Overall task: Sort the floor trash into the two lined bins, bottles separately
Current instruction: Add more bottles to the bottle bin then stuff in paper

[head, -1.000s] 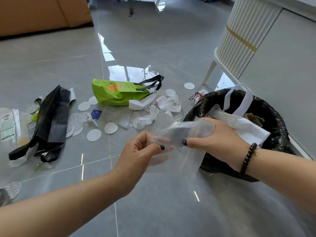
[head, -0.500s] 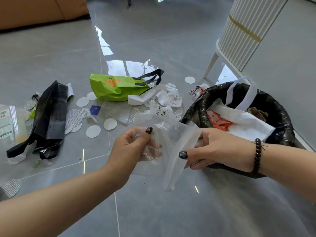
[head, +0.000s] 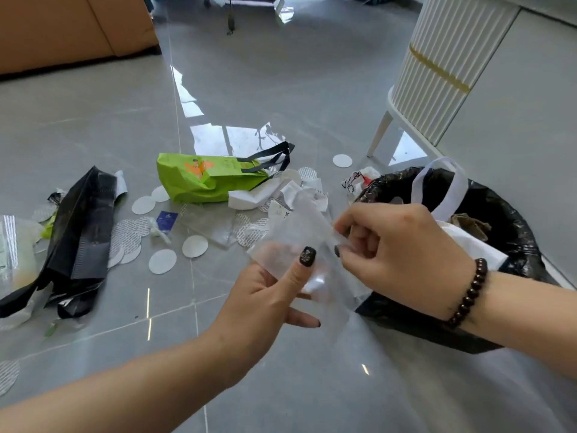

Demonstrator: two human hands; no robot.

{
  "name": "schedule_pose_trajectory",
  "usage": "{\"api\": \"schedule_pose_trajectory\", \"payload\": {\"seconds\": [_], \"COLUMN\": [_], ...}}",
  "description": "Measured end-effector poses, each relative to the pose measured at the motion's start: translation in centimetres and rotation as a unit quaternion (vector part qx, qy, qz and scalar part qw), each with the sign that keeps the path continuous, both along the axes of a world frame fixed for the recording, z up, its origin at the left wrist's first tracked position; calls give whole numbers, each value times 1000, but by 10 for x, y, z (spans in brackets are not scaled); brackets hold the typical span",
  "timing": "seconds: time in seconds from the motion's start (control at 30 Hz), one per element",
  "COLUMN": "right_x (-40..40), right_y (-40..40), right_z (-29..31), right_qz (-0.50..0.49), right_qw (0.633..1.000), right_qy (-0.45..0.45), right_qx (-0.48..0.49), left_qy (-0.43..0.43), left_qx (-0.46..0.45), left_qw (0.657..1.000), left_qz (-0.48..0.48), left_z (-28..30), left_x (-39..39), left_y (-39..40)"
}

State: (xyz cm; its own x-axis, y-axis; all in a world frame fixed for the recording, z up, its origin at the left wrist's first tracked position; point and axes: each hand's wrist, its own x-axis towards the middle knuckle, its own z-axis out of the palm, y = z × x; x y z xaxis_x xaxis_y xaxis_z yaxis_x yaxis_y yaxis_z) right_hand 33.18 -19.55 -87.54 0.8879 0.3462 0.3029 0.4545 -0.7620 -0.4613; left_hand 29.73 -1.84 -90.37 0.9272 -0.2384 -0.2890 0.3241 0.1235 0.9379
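Both hands are occupied with one item: a clear plastic bag [head: 299, 242], held up off the floor just beside the black-lined bin [head: 505, 214]. The left hand [head: 265, 295] pinches its lower portion, thumb pressed on the near face and fingers behind the film. The right hand [head: 393, 242] has its fingers curled round the upper edge, closing on the plastic close to the bin's rim. The bag is partly crumpled and not yet over the opening.

The bin holds a white bag with loop handles [head: 449, 189] and some brownish scrap. Only this one bin shows; the second is out of view, and no bottle is visible among the litter.

Outstanding on the grey tile floor [head: 281, 89]: a green paper bag [head: 203, 179], a black foil bag [head: 81, 223], white round discs [head: 162, 260], torn paper scraps [head: 281, 192] and a clear packet at the far left edge. By my estimate the job is well short of half done.

Risks noted:
- The film is thin and slippery; a loose pinch could let it slide out and drift to the floor short of the bin.
- Uncompressed, it may spring open and perch on the white bag, then tip out (the bin looks fairly full).
- The right forearm lies over the liner's edge; dragging it could pull the liner off the rim.
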Motion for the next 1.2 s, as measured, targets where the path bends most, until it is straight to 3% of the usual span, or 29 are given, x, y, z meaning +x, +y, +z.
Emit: {"api": "schedule_pose_trajectory", "payload": {"seconds": [0.2,0.33,0.4,0.47,0.53,0.6,0.7,0.77,0.83,0.97,1.07,1.2], "right_x": [-4,-4,-2,2,3,3,3,3,0,-9,-11,-10], "right_y": [-1,-2,-3,-5,-7,-6,-8,-13,-17,-24,-31,-37], "right_z": [-18,-20,-19,-17,-15,-16,-19,-18,-20,-29,-26,-10], "right_qz": [108,65,27,25,35,19,-21,23,95,161,194,156], "right_qw": [994,992,976,932,902,912,967,993,994,986,979,943], "right_qy": [22,27,130,262,328,299,142,33,-7,9,35,239], "right_qx": [6,103,174,248,279,280,211,114,47,40,49,171], "left_qy": [10,3,7,29,64,100,151,161,166,208,181,107], "left_qx": [-11,-31,-60,-91,-115,-117,-136,-157,-164,-150,-122,-104], "left_qw": [999,996,993,991,988,985,977,973,971,964,973,985], "left_qz": [37,85,97,92,85,82,73,54,46,63,72,91], "left_z": [0,-1,0,1,1,-1,0,3,4,2,-2,1], "left_x": [5,8,9,10,10,12,16,17,16,11,10,11], "left_y": [-7,-1,1,3,3,1,-2,-4,-1,4,5,10]}}
